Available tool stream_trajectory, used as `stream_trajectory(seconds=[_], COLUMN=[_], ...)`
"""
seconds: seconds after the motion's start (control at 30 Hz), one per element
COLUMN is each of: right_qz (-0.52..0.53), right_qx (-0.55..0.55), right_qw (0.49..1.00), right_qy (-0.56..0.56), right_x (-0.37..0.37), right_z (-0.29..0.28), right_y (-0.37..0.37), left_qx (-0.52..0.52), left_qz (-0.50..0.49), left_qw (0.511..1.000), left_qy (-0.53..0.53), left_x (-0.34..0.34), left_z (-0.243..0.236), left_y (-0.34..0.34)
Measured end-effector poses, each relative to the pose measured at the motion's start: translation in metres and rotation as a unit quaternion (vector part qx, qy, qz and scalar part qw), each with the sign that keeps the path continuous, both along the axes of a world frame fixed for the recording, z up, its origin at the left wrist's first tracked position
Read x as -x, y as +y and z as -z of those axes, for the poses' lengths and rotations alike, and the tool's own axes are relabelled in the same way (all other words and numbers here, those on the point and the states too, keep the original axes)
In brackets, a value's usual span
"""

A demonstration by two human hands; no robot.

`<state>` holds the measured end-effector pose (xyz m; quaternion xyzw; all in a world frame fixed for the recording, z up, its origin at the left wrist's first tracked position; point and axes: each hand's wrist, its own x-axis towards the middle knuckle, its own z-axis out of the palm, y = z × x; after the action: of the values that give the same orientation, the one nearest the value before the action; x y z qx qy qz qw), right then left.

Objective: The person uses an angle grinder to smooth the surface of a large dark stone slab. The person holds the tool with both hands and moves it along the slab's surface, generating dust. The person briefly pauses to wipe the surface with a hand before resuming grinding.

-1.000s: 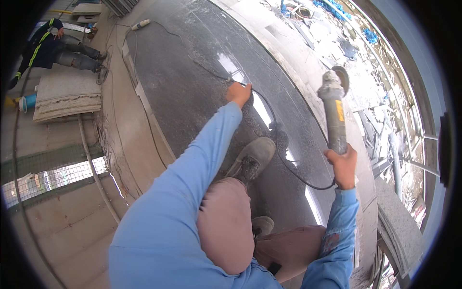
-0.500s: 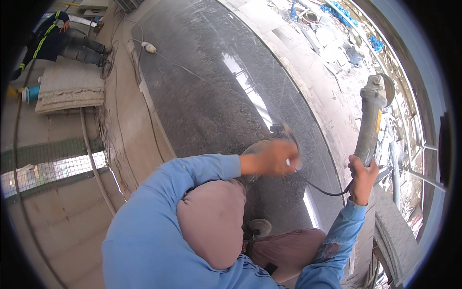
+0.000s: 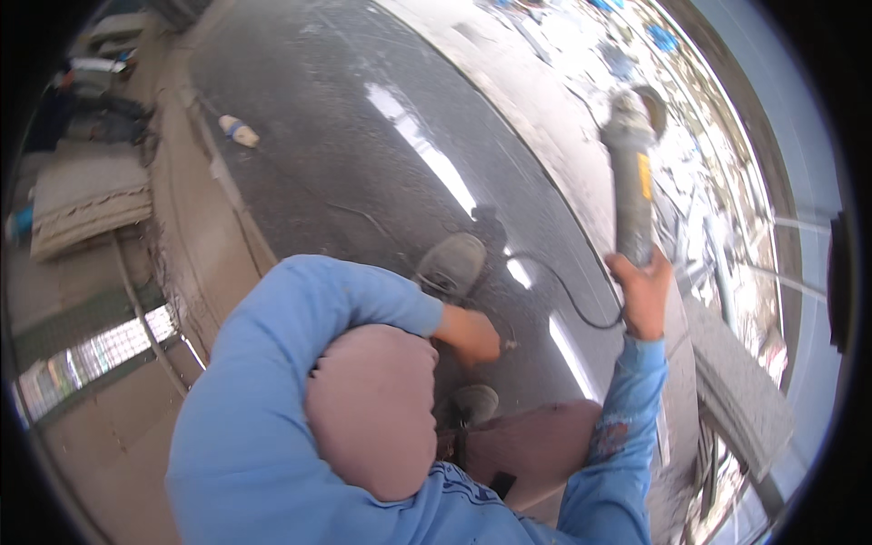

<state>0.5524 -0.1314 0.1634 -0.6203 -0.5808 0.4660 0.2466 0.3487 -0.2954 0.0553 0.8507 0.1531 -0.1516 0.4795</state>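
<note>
Above dark slab (image 3: 363,163), grey angle grinder (image 3: 631,173) upright, right hand (image 3: 643,289) gripping

I count one angle grinder (image 3: 630,173) with one black cord (image 3: 565,292) trailing from it. I see two hands: one right hand (image 3: 643,292) and one left hand (image 3: 472,334). Two grey shoes (image 3: 451,265) stand on one large dark stone slab (image 3: 363,163). One small bottle (image 3: 240,132) lies near its edge. At far left there is perhaps one stack of flat slabs (image 3: 86,204), though it is blurred.
</note>
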Motion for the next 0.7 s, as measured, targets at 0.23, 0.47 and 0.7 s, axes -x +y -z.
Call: stream_trajectory(seconds=[0.23, 0.47, 0.7], right_qz=[-0.045, -0.116, -0.158], right_qx=[0.036, 0.044, 0.033], right_qw=[0.998, 0.988, 0.977], right_qy=[-0.012, -0.09, -0.138], right_x=[0.001, 0.016, 0.044], right_z=[0.03, 0.064, 0.084], right_y=[-0.01, -0.019, -0.023], left_qx=[-0.059, -0.25, -0.459], left_qz=[-0.507, -0.594, -0.456], left_qw=[0.848, 0.737, 0.745], left_qy=[-0.145, -0.205, -0.162], left_x=[0.02, 0.038, 0.047], left_z=[0.002, 0.009, 0.035], left_y=[0.041, 0.085, 0.094])
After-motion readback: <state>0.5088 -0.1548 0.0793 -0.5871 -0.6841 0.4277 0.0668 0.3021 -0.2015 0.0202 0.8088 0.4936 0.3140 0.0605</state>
